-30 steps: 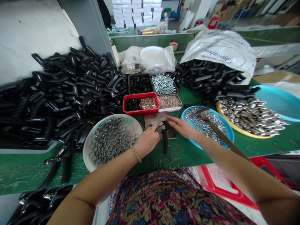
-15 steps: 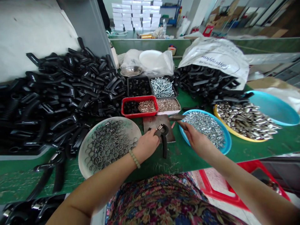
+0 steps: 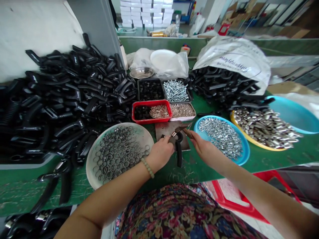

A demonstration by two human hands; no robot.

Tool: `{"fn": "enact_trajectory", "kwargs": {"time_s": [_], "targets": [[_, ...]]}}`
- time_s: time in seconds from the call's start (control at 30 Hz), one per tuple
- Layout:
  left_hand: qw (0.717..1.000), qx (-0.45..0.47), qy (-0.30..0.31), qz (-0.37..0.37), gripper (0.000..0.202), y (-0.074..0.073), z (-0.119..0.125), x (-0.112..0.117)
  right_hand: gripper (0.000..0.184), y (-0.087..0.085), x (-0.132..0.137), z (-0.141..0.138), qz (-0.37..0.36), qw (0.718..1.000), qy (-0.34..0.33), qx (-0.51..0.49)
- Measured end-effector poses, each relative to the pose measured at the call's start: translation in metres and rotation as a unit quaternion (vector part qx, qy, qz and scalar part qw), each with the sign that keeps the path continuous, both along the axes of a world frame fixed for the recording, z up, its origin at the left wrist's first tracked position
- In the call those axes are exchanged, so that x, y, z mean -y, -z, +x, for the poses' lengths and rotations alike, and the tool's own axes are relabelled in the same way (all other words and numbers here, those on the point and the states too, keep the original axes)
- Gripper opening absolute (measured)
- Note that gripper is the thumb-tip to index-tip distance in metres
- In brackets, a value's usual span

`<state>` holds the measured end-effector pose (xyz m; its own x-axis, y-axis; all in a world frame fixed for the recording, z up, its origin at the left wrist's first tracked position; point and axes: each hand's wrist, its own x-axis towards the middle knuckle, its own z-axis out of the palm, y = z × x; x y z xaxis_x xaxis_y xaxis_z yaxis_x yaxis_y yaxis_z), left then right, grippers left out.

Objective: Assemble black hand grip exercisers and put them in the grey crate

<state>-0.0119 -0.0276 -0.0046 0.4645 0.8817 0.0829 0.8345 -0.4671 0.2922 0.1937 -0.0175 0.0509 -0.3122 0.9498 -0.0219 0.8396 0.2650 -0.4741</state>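
Observation:
My left hand (image 3: 163, 151) is closed on a black plastic tool part with a curved handle (image 3: 179, 154) and a small shiny metal piece. The part is held over a flat metal plate (image 3: 160, 129) on the bench. In my right hand (image 3: 201, 146) is a hammer (image 3: 182, 127), gripped by its handle. Its dark head is over the part, close to my left fingers; whether it touches cannot be made out. Left of my left hand stands a round tray (image 3: 91, 159) of metal rings. A blue bowl (image 3: 246, 154) of small silver pieces is beside my right hand.
Black handle parts (image 3: 74, 89) are heaped at the left. Behind the plate stand a red tray (image 3: 152, 122) with rivets, a tray of silver screws (image 3: 175, 91) and a black tray (image 3: 149, 91). A yellow bowl (image 3: 261, 146) of metal pieces and a white bag (image 3: 231, 59) are right.
The hammer head has moved left, from beside the blue bowl to above the black part. My right hand has moved slightly left with it. The left hand still grips the part.

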Motion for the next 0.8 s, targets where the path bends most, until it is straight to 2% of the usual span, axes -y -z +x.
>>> {"fn": "enact_trajectory", "kwargs": {"time_s": [0.03, 0.1, 0.17, 0.27, 0.3, 0.37, 0.47, 0.53, 0.7, 0.8], "targets": [[1.000, 0.005, -0.005, -0.009, 0.020, -0.002, -0.002, 0.001, 0.043, -0.001, 0.002, -0.001, -0.014, 1.000, -0.002, -0.001], [0.999, 0.032, -0.032, -0.025, 0.022, -0.010, -0.009, -0.004, 0.045, -0.004, 0.009, -0.003, 0.003, 0.999, 0.021, -0.038], [0.994, 0.078, -0.081, -0.013, 0.029, -0.026, -0.019, -0.022, 0.046, -0.005, 0.018, -0.005, 0.023, 0.997, 0.030, -0.064], [0.986, 0.093, -0.127, 0.051, 0.035, -0.052, -0.020, -0.074, 0.045, -0.003, 0.028, -0.010, -0.056, 0.998, -0.006, -0.012], [0.988, 0.069, -0.123, 0.063, 0.034, -0.058, -0.014, -0.095, 0.045, -0.002, 0.030, -0.011, -0.077, 0.997, -0.013, 0.003], [0.996, 0.008, -0.065, 0.056, 0.030, -0.064, 0.006, -0.135, 0.046, -0.002, 0.030, -0.010, -0.050, 0.999, 0.006, -0.015], [0.998, -0.057, -0.034, 0.023, 0.022, -0.057, 0.041, -0.175, 0.045, -0.002, 0.030, -0.005, 0.056, 0.993, 0.053, -0.084], [0.997, -0.071, -0.030, 0.011, 0.020, -0.048, 0.056, -0.186, 0.045, -0.001, 0.028, 0.000, 0.066, 0.991, 0.068, -0.095], [0.997, -0.057, -0.046, 0.019, 0.023, -0.035, 0.058, -0.190, 0.044, 0.001, 0.022, 0.005, 0.004, 0.996, 0.039, -0.079], [0.997, -0.038, -0.072, 0.018, 0.028, -0.035, 0.054, -0.195, 0.044, -0.004, 0.017, 0.001, 0.048, 0.992, 0.051, -0.109]]}}
